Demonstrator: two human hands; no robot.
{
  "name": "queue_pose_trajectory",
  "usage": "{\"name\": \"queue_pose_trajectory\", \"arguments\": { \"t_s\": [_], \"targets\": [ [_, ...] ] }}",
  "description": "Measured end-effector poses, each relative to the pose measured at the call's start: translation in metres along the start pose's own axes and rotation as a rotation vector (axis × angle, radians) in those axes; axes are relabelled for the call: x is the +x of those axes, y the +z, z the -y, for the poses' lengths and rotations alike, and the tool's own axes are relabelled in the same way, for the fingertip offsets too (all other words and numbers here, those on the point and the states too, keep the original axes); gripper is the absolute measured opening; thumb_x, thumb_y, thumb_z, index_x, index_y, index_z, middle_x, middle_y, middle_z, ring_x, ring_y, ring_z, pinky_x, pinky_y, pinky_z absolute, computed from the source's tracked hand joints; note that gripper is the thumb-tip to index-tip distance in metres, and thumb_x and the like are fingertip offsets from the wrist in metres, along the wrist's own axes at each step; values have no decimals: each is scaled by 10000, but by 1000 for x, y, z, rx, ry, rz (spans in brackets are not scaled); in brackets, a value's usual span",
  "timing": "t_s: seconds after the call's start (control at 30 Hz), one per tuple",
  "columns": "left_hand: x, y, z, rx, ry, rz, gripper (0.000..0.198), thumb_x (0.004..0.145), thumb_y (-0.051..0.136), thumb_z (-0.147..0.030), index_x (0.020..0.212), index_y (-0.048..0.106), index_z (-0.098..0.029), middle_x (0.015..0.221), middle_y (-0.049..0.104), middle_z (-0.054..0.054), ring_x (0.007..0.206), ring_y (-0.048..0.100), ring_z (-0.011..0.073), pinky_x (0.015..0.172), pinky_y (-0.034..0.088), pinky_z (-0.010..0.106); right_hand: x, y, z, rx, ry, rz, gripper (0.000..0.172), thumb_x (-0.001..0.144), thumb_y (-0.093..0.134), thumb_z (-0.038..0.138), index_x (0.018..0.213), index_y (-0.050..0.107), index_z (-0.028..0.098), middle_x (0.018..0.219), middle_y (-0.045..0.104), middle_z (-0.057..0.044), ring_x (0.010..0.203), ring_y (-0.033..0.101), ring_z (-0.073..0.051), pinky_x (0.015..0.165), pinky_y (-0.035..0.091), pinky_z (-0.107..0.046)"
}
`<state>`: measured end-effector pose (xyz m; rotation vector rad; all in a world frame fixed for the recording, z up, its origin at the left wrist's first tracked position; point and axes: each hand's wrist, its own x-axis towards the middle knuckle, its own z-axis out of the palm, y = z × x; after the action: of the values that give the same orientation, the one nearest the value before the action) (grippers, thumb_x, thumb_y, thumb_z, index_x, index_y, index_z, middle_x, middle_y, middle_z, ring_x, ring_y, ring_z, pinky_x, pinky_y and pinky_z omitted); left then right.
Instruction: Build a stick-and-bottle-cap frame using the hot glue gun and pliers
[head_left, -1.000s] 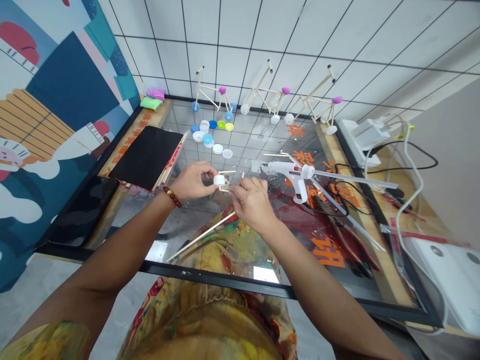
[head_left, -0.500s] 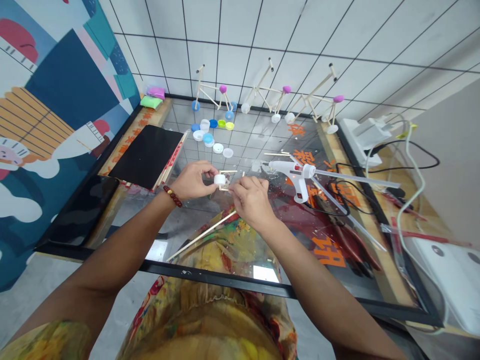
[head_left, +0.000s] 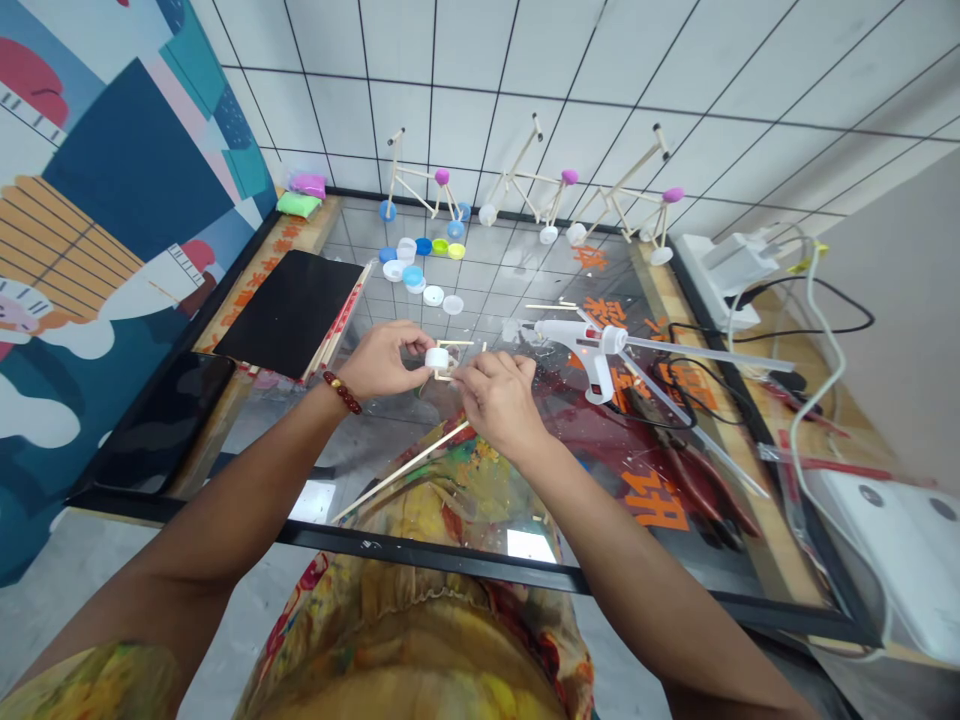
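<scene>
Above the middle of the glass table (head_left: pixel 352 450), my left hand (head_left: pixel 382 360) pinches a white bottle cap (head_left: pixel 437 357) that has thin wooden sticks (head_left: pixel 448 375) joined to it. My right hand (head_left: pixel 499 400) is closed on those sticks right beside the cap, its fingertips almost touching the left hand's. A long wooden stick (head_left: pixel 397 470) lies on the glass below my hands. A white glue gun (head_left: pixel 592 345) rests on its stand just right of my right hand.
Three stick-and-cap models (head_left: pixel 540 195) lean against the tiled back wall. Loose coloured caps (head_left: pixel 420 265) lie behind my hands, a black sheet (head_left: pixel 296 310) and a dark tablet (head_left: pixel 165 420) at the left. Red pliers (head_left: pixel 701 490), cables (head_left: pixel 750 335) and white boxes crowd the right side.
Both hands stay together on the cap and sticks with barely any motion; the view has shifted slightly, so everything sits a little to the left.
</scene>
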<state>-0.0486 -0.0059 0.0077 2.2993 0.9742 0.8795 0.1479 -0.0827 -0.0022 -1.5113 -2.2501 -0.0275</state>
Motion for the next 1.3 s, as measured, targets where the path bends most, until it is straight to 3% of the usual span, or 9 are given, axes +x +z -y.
{"name": "queue_pose_trajectory", "arguments": {
  "t_s": [0.57,0.73,0.97,1.3],
  "targets": [
    [0,-5,1,-14,15,-4,368,669,640,-177,1034,685,-151,939,681,66,752,615,148,709,511,274,-7,-33,-22,31,98,-206,233,973,468,268,1027,691,227,910,683,-55,888,537,-218,809,262,-372],
    [0,-8,2,-11,32,41,422,671,652,-167,1093,672,-163,1024,666,71,767,615,140,729,514,275,-8,-26,-20,2,39,-136,203,952,514,268,1031,696,225,920,683,-56,879,525,-221,767,262,-359],
    [1,-6,2,-4,56,37,325,692,696,-226,1009,706,-155,991,657,75,719,600,130,739,517,280,-5,-13,-9,-30,2,24,154,911,584,275,967,717,221,923,660,-69,878,504,-229,746,256,-353],
    [1,-4,0,-17,47,8,203,697,695,-207,892,709,-150,919,670,66,726,595,135,696,507,259,1,-4,-4,-47,22,22,204,935,530,240,877,724,210,840,648,-58,847,489,-215,723,232,-351]
  ]
}}
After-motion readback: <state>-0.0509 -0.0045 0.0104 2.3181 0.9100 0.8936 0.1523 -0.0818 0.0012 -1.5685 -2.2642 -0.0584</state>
